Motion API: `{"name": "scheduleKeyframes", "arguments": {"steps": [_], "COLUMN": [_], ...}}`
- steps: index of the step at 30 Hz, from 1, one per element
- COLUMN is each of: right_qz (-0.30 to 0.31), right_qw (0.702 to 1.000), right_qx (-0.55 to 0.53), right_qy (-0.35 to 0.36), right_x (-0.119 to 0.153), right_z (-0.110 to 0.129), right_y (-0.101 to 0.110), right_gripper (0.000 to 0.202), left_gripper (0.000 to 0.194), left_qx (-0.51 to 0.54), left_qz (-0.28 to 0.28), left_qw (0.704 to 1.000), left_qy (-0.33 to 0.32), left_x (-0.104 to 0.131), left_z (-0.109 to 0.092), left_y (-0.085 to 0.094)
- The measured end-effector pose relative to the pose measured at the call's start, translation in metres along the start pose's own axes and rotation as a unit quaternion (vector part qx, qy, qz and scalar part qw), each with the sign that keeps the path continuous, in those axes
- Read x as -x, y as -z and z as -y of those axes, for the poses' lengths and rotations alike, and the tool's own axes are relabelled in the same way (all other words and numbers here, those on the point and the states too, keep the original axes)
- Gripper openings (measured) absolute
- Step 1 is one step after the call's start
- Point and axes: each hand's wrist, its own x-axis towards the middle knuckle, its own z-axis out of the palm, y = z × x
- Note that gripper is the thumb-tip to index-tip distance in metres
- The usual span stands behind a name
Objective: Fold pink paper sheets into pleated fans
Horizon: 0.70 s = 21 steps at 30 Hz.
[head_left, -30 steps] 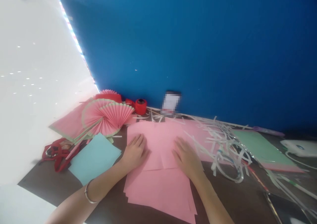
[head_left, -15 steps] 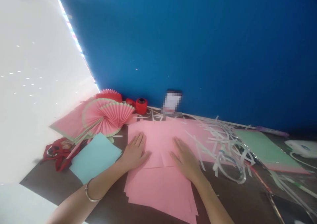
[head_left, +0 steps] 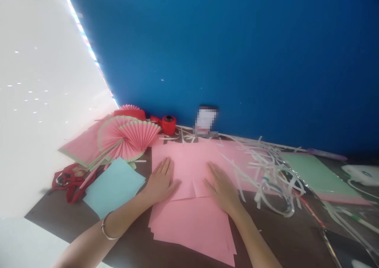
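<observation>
A pink sheet of paper (head_left: 186, 157) lies across a stack of pink paper (head_left: 192, 224) in front of me, with a small crease by its near edge. My left hand (head_left: 161, 181) rests flat on the left part of the sheet, thumb spread from the fingers. On the right part, my right hand (head_left: 222, 187) also lies flat, fingers stretched forward and apart. Neither hand grips anything. Light blue paper (head_left: 115, 187) sits beside my left forearm.
Pink folded paper fans (head_left: 139, 135) lie at the back left, near a red tape roll (head_left: 169, 126). Loose white paper strips (head_left: 266, 165) tangle at the right, beside green paper (head_left: 319, 175). A phone-like, blurred object (head_left: 205, 120) leans on the blue wall (head_left: 222, 55).
Both hands stay nearly still, flat on the pink sheet. The whole view has shifted very slightly.
</observation>
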Motion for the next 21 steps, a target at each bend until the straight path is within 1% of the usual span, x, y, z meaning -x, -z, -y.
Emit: {"name": "scheduleKeyframes", "arguments": {"steps": [5, 9, 13, 18, 21], "right_qz": [0.008, 0.001, -0.003, 0.017, 0.017], "right_qw": [1.000, 1.000, 1.000, 1.000, 1.000], "right_qx": [0.004, 0.004, 0.005, 0.006, 0.005], "right_qy": [-0.011, -0.011, -0.009, -0.004, 0.000], "right_x": [-0.0001, 0.0006, 0.0007, 0.0003, 0.0005], "right_z": [0.0011, 0.0001, -0.0011, -0.0025, -0.0048], "right_y": [0.0014, 0.0003, 0.0001, 0.0010, -0.0005], "right_gripper": [0.061, 0.063, 0.063, 0.063, 0.063], "left_gripper": [0.068, 0.067, 0.068, 0.069, 0.070], "left_qx": [-0.005, -0.015, -0.012, -0.011, -0.010], "left_qz": [-0.001, 0.002, -0.001, 0.002, 0.001], "left_qw": [1.000, 1.000, 1.000, 1.000, 1.000], "left_qy": [0.009, 0.016, 0.009, -0.001, -0.011], "left_x": [0.0019, 0.0035, 0.0039, 0.0034, 0.0034], "left_z": [-0.0017, -0.0016, -0.0004, 0.0011, 0.0027], "left_y": [0.0005, 0.0004, 0.0001, 0.0010, 0.0014]}}
